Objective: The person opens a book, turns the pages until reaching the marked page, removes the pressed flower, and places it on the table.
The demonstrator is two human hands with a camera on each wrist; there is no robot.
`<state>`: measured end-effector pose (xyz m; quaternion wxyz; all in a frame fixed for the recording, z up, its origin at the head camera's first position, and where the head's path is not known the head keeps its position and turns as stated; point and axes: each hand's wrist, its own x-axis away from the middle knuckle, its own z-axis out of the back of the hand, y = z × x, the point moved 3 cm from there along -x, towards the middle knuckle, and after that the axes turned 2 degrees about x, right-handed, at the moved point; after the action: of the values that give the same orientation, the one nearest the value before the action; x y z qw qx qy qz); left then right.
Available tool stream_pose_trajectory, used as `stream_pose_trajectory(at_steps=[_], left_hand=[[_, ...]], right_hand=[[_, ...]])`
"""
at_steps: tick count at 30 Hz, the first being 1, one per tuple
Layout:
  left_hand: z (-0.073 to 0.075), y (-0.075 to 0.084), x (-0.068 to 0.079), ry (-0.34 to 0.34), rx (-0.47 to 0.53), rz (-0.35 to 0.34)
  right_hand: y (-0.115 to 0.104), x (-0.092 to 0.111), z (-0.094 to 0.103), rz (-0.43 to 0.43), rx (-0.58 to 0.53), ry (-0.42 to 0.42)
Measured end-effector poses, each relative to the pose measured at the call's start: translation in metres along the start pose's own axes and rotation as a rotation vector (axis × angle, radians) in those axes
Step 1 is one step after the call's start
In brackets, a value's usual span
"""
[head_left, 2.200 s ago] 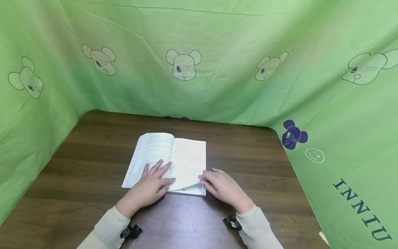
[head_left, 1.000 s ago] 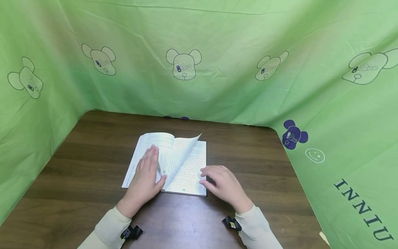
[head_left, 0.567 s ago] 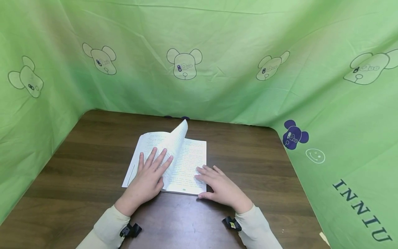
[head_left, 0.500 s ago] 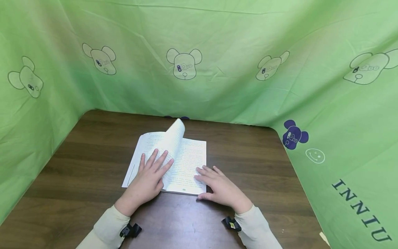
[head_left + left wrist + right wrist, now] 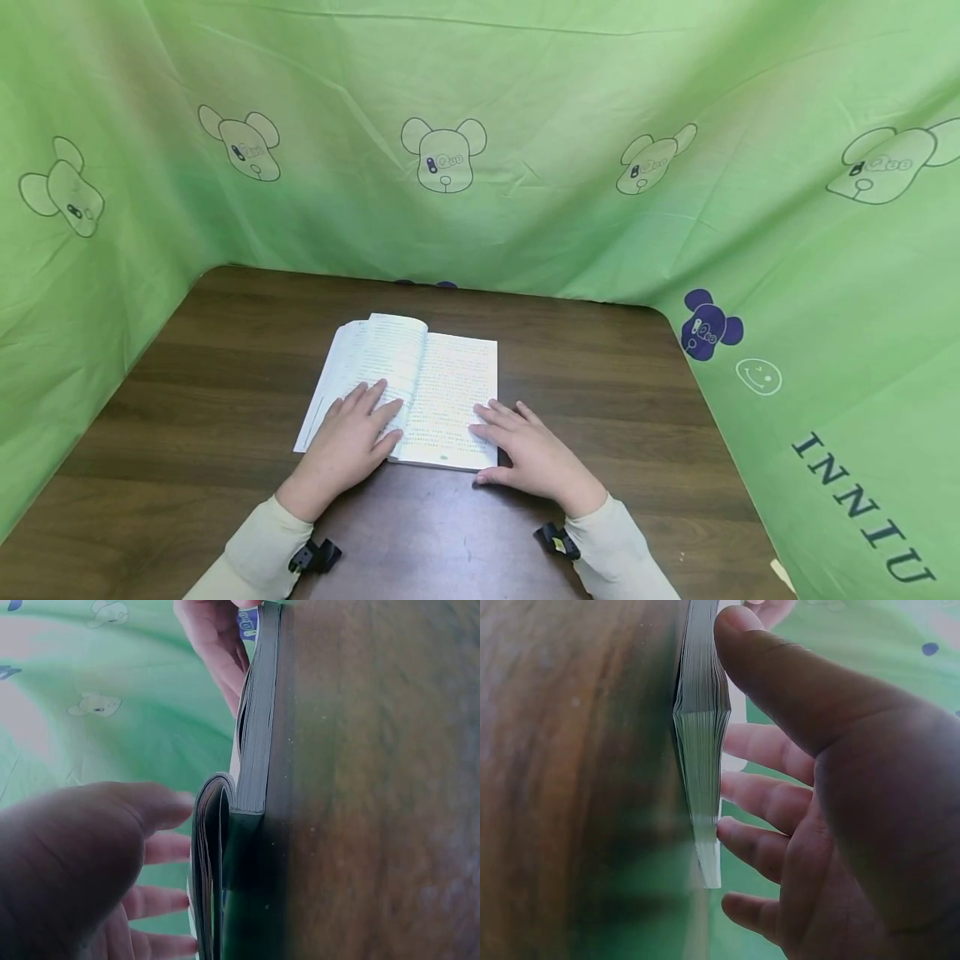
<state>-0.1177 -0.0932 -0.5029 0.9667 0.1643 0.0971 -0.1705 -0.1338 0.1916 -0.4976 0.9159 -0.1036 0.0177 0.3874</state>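
just now: the turned leaf (image 5: 397,342), upright half a sec ago, has dropped over onto the left-hand pages, so the right-hand page (image 5: 453,375) is uncovered bar the fingertips at its edge; that turn looks done, tho leaf isn't pressed fully flat yet, i'd say.

the book (image 5: 255,742), a softcover w/ a thick page block on the right, lies open on the brown wood-grain surface (image 5: 600,375), approx mid, between both hands. left pages bulge & curl nr the spine, w/ gaps btwn them in the left wrist view; turned leaf sits askew, its far edge poking past the pages below. right page lies fairly flat, dense w/ small print (unreadable), small green mark nr its near edge.

left grip (image 5: 345,446): fingers loosely spread, resting on the left pages, nothing grasped. right grip (image 5: 536,454): fingers spread, tips on the right page's outer edge, thumb by the near right corner, nothing pinched.
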Motion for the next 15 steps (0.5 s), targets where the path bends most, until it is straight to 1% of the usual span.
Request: stream_pose_trajectory(at_steps=[8, 15], left_hand=[[0.0015, -0.0001, -0.0011, 0.024, 0.003, 0.015], [0.0022, 0.0010, -0.0011, 0.010, 0.014, 0.019]], right_hand=[[-0.0010, -0.0017, -0.0037, -0.029, 0.010, 0.015], [-0.0006, -0.0015, -0.0008, -0.027, -0.011, 0.015]])
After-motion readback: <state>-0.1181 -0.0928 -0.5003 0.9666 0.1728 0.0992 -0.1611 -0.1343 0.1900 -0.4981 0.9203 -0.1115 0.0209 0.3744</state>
